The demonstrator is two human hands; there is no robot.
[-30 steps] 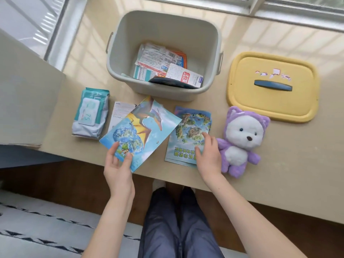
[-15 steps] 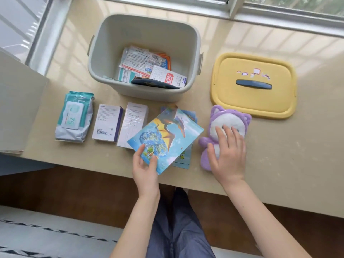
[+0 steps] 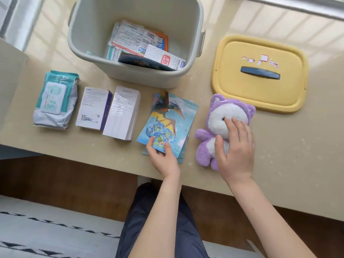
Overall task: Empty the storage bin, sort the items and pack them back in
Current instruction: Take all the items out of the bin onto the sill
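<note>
While the purple plush toy [image 3: 221, 116] is pressed by the flat, spread right hand [image 3: 236, 148], the glossy blue pterosaur booklet [image 3: 167, 121], pinched at its corner by the left hand [image 3: 163, 159], may be slid off the beige table [image 3: 297, 164] edge just behind the pinch, with the grey plastic storage bin [image 3: 130, 77] standing beyond both hands.

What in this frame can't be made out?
Head view only:
- storage bin: far rim cut off by the top edge.
- papers in it: overlapping, so the count is hidden; print too small.
- lower leaflet: covered by the dinosaur leaflet; only edges show.
- left hand: some fingers hidden under that leaflet.
- plush toy: belly covered by the right hand.
- white boxes: print too small.
</note>
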